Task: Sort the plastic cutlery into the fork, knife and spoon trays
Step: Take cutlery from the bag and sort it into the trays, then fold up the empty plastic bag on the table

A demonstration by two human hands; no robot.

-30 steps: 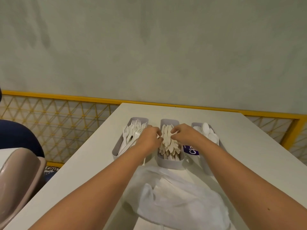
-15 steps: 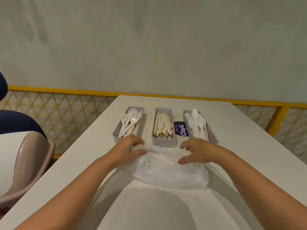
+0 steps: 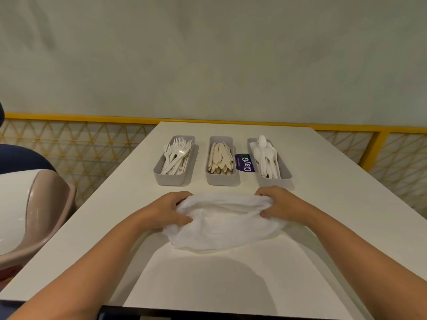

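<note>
Three grey trays stand side by side on the white table (image 3: 323, 204). The left tray (image 3: 172, 177) holds white forks (image 3: 176, 155), the middle tray (image 3: 220, 179) holds cream knives (image 3: 219, 158), the right tray (image 3: 273, 181) holds white spoons (image 3: 265, 158). In front of the trays lies a crumpled white plastic bag (image 3: 221, 225). My left hand (image 3: 168, 210) grips its left edge and my right hand (image 3: 282, 203) grips its right edge, fingers curled into the plastic. What is inside the bag cannot be seen.
A purple label (image 3: 245, 162) lies flat between the knife and spoon trays. A beige and white chair (image 3: 34, 211) stands at the left of the table. A yellow railing (image 3: 69, 117) with mesh runs behind the table, before a plain wall.
Both hands left the knife tray, drew back to the bag in front of the trays and took hold of its two edges. The view pulled back from the trays.
</note>
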